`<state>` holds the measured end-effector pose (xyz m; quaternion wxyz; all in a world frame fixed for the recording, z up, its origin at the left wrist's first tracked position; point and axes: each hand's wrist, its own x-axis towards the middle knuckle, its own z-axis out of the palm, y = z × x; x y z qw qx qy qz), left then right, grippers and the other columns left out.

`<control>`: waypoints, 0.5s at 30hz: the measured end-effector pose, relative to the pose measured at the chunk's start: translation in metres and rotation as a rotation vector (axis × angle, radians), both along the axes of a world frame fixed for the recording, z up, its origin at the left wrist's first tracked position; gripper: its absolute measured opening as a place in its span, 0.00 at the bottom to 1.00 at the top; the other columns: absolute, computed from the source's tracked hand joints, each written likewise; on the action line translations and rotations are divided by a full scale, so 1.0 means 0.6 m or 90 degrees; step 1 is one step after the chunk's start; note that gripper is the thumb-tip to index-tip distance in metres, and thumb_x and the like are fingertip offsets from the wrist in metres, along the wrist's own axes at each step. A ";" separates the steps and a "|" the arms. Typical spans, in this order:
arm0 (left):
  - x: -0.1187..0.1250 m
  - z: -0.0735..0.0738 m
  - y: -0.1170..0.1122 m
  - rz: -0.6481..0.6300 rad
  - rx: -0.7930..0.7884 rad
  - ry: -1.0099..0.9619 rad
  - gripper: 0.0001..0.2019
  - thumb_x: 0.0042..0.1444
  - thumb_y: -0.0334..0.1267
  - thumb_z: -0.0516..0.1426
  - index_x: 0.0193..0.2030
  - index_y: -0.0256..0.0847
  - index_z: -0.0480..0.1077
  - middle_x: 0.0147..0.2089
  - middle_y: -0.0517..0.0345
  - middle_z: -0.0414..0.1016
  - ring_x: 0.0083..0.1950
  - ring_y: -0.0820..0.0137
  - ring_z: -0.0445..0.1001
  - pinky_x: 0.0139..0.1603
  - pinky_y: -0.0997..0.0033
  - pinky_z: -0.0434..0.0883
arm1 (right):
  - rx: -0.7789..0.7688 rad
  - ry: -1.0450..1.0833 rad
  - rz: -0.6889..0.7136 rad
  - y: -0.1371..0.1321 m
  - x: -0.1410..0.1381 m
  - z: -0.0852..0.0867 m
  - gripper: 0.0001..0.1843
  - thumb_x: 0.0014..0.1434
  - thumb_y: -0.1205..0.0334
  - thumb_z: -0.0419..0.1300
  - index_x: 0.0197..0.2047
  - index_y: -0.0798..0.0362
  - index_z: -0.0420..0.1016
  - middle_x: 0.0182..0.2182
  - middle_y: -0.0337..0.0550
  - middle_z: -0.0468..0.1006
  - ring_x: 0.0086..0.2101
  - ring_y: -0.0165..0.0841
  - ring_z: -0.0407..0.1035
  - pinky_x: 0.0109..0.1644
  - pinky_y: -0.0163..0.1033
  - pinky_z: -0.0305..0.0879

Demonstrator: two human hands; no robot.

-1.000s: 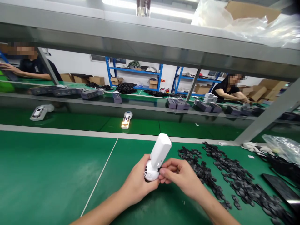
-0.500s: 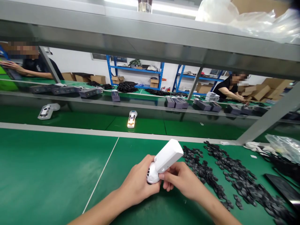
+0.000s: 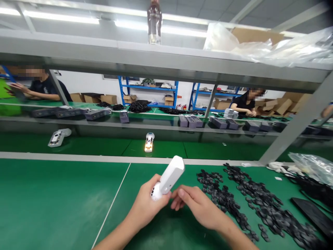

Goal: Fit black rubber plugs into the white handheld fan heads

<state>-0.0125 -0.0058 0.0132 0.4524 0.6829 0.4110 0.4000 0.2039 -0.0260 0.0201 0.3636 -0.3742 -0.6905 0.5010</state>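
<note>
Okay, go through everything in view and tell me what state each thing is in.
white handheld device: tilted, held at its base
left hand: closed around the device
right hand: open, beside the device, holding nothing
small black parts: loose, scattered in heaps
clear plastic bag: crumpled
bottle: upright on the shelf

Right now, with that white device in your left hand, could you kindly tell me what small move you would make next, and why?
I would probably bring the right hand onto the white device. Only the left hand is gripping it, around the round end, with the long body tilted up and unsupported, while the right hand's fingers sit just apart from it.
</note>
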 end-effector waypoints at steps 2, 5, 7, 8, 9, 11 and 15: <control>-0.017 -0.016 0.023 0.077 0.013 0.026 0.10 0.59 0.45 0.61 0.37 0.43 0.69 0.29 0.65 0.69 0.29 0.71 0.68 0.31 0.74 0.64 | 0.033 0.002 -0.059 0.018 0.032 0.003 0.25 0.76 0.46 0.46 0.46 0.54 0.79 0.36 0.46 0.84 0.36 0.36 0.77 0.45 0.41 0.73; -0.048 -0.034 0.069 0.168 -0.012 0.037 0.14 0.56 0.50 0.63 0.38 0.42 0.71 0.28 0.65 0.69 0.27 0.71 0.68 0.28 0.75 0.64 | 0.083 -0.048 -0.205 0.049 0.091 0.000 0.25 0.75 0.45 0.46 0.45 0.53 0.77 0.34 0.45 0.82 0.34 0.36 0.75 0.41 0.40 0.71; -0.063 -0.034 0.108 0.219 -0.034 0.046 0.17 0.57 0.54 0.62 0.44 0.42 0.71 0.31 0.63 0.72 0.26 0.70 0.69 0.23 0.75 0.64 | 0.116 -0.159 -0.260 0.062 0.123 -0.001 0.23 0.74 0.47 0.48 0.42 0.51 0.78 0.33 0.43 0.82 0.32 0.35 0.73 0.39 0.39 0.68; -0.068 -0.030 0.130 0.244 -0.050 0.052 0.19 0.60 0.55 0.59 0.47 0.42 0.70 0.32 0.62 0.72 0.24 0.71 0.69 0.21 0.75 0.63 | 0.130 -0.223 -0.260 0.064 0.135 -0.001 0.21 0.73 0.49 0.50 0.40 0.50 0.79 0.33 0.42 0.82 0.32 0.36 0.73 0.38 0.39 0.66; -0.072 -0.024 0.154 0.271 -0.067 0.060 0.20 0.63 0.56 0.57 0.49 0.41 0.69 0.32 0.61 0.73 0.23 0.71 0.68 0.19 0.75 0.62 | 0.139 -0.280 -0.244 0.065 0.143 0.000 0.18 0.72 0.50 0.53 0.39 0.49 0.80 0.35 0.41 0.82 0.34 0.36 0.73 0.39 0.39 0.65; -0.077 -0.007 0.206 0.323 -0.091 0.085 0.20 0.68 0.54 0.54 0.53 0.39 0.68 0.35 0.59 0.74 0.25 0.72 0.71 0.22 0.74 0.67 | 0.142 -0.358 -0.191 0.062 0.148 0.002 0.14 0.69 0.53 0.57 0.37 0.47 0.82 0.37 0.40 0.82 0.37 0.37 0.74 0.39 0.38 0.63; -0.086 0.027 0.307 0.419 -0.108 0.181 0.16 0.69 0.46 0.59 0.57 0.38 0.71 0.51 0.51 0.77 0.44 0.65 0.79 0.44 0.61 0.79 | 0.104 -0.418 -0.117 0.050 0.141 0.002 0.07 0.63 0.56 0.61 0.37 0.45 0.82 0.36 0.38 0.82 0.38 0.37 0.74 0.36 0.36 0.60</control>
